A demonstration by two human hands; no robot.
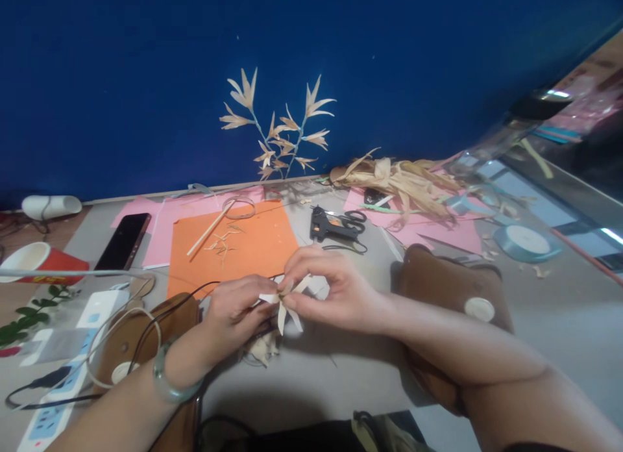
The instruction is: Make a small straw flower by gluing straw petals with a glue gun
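Observation:
A small pale flower point(291, 317), apparently made of corn husk, is between my hands over the near middle of the table. My left hand point(238, 309), with a jade-like bangle on the wrist, pinches it from the left. From the right, my right hand point(335, 289) has thumb and forefinger closed at the flower's centre, partly hiding it. Below the hands lies a pale crumpled husk piece point(265, 349). Beyond them sits a black glue gun point(333, 226) with black-handled scissors point(357, 218) beside it.
Husk-flower stems point(296, 143) stand against the blue wall. Orange paper point(195, 270) carries a thin stick point(210, 229). Dry husks point(403, 182) and blue ribbon point(528, 243) are at right. A phone point(124, 241), red cup point(58, 262) and cabled power strip point(68, 374) are at left.

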